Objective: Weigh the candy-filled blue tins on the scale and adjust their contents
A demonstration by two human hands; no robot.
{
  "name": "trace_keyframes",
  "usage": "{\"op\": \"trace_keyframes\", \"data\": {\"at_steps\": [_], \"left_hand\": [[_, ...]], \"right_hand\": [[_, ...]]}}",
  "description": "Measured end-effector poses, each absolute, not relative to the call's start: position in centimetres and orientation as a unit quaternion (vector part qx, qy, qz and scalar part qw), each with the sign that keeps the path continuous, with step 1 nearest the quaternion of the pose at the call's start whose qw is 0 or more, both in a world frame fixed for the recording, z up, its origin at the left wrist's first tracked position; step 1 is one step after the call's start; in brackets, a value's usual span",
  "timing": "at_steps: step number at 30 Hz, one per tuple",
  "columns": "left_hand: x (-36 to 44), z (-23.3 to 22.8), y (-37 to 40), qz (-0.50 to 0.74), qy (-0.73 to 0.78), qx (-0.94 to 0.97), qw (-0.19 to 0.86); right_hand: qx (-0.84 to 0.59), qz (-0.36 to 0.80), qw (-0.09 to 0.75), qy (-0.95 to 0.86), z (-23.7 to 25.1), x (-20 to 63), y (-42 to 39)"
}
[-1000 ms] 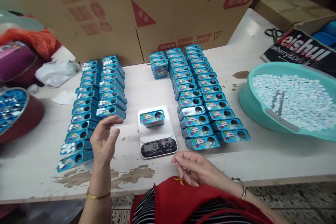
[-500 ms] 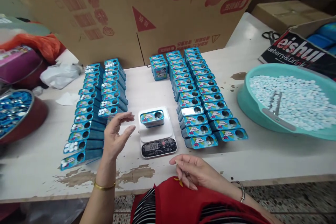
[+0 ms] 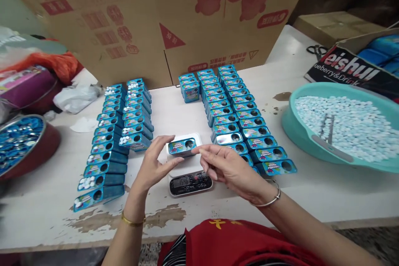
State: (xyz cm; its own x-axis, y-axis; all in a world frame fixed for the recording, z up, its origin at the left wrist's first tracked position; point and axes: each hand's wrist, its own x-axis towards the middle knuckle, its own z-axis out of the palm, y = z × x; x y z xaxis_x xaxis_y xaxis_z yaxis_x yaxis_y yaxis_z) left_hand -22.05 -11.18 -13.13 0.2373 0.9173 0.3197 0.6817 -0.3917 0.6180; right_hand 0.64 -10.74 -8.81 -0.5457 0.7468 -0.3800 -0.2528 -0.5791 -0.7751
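Observation:
A small blue tin (image 3: 181,146) with a round hole in its lid sits on a white digital scale (image 3: 188,176) at the table's middle. My left hand (image 3: 152,165) is at the tin's left end, fingers spread and touching or nearly touching it. My right hand (image 3: 229,168) comes in from the right, fingertips at the tin's right end. Neither hand clearly grips it. Two rows of filled tins (image 3: 118,133) with white candies on their lids lie to the left. More rows of blue tins (image 3: 237,112) stand to the right.
A teal basin (image 3: 297,129) of pale round candies with tongs in it stands at the right. A red bowl (image 3: 46,149) of blue lids is at the far left. Large cardboard boxes (image 3: 174,16) stand behind. A black-printed carton (image 3: 349,68) is at the back right.
Both hands have moved in toward the tin on the scale; my right hand rose from my lap to the tin's right end. The camera tilted slightly.

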Motion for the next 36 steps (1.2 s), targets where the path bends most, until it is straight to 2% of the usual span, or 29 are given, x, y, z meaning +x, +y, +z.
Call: {"op": "trace_keyframes", "data": {"at_steps": [5,10,14,18,22,27,32,36], "left_hand": [[-21.4,-12.9,-8.9,0.252,0.511,0.805,0.165],[-20.2,-13.6,0.1,0.240,0.532,0.811,0.053],[-18.6,-14.9,8.2,0.220,0.534,0.816,0.007],[-17.3,-15.5,11.8,0.227,0.562,0.795,-0.035],[-17.9,-14.5,8.6,0.228,0.574,0.784,-0.059],[-22.5,-12.7,-2.2,0.252,0.576,0.769,-0.113],[-28.5,-13.3,-10.0,0.140,0.682,0.692,-0.192],[-30.2,-13.8,-11.3,0.078,0.662,0.721,-0.189]], "right_hand": [[-0.361,0.825,0.294,-0.322,-9.7,0.9,-11.7],[-0.371,0.825,0.300,-0.302,-10.1,1.9,-12.5],[-0.392,0.814,0.317,-0.288,-10.3,2.8,-12.5],[-0.409,0.811,0.315,-0.274,-11.0,3.6,-12.5],[-0.412,0.821,0.290,-0.268,-11.6,3.9,-13.0],[-0.375,0.849,0.222,-0.300,-12.0,3.6,-13.9],[-0.340,0.857,0.195,-0.333,-11.9,2.7,-15.1],[-0.317,0.858,0.203,-0.348,-11.4,2.3,-16.1]]}}
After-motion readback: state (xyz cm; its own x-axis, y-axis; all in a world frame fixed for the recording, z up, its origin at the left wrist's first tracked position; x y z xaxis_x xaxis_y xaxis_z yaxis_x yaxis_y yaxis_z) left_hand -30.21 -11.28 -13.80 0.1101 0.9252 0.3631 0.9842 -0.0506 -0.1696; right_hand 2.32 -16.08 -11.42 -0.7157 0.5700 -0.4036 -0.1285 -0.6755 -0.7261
